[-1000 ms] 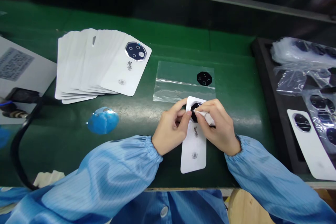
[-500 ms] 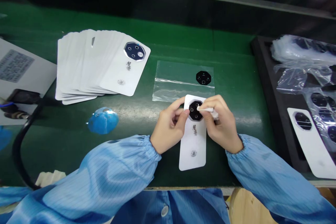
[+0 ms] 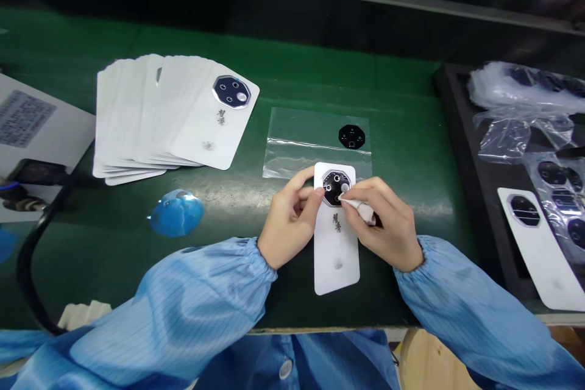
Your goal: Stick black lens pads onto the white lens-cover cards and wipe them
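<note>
A white phone back cover [image 3: 337,262] with a black octagonal camera panel [image 3: 335,187] at its top lies in front of me, long side toward me. My left hand [image 3: 292,216] pinches its upper left edge, thumb beside the camera panel. In my right hand [image 3: 386,219] is a folded white wiping cloth [image 3: 363,209], its pointed tip touching the lower right of the panel. Just beyond the cover is a clear plastic bag [image 3: 301,140] with a black octagonal piece [image 3: 351,136] on or in it.
A fanned stack of white phone back covers [image 3: 183,116] is at left, near a blue film piece [image 3: 177,213] and a black cable [image 3: 28,250]. At right, a black foam tray [image 3: 470,183] holds bagged camera panels [image 3: 553,173]; another white cover [image 3: 539,250] leans across its edge.
The cloth tip has moved down and slightly left across the camera panel. The cover's top has shifted a little left, so it lies at a slightly different angle.
</note>
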{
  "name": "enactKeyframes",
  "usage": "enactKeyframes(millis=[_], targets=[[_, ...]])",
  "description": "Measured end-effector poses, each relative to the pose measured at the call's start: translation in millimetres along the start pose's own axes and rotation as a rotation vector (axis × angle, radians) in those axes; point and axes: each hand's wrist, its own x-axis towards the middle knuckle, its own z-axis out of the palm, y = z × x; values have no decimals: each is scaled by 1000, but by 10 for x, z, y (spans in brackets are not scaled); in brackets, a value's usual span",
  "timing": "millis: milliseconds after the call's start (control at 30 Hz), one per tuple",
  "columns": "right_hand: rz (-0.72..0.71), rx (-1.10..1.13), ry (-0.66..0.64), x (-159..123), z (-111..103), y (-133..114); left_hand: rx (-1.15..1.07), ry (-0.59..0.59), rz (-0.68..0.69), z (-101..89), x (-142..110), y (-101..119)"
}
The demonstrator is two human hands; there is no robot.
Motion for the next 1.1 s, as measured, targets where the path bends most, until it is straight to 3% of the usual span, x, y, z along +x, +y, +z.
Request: enactKeyframes(millis=[200,367,600,767,1100], targets=[[-68,-130,-66,-31,56,48,23,18,-3,9,4,-16],[-76,-85,-129,-29,41,53,14,40,-16,17,9,-13],[-2,66,-173,-2,-12,65,25,51,2,17,19,0],[130,191,-88,31,-25,109,19,48,-3,11,16,1],[-36,-78,-136,-53,57,64,58,45,2,2,7,-30]])
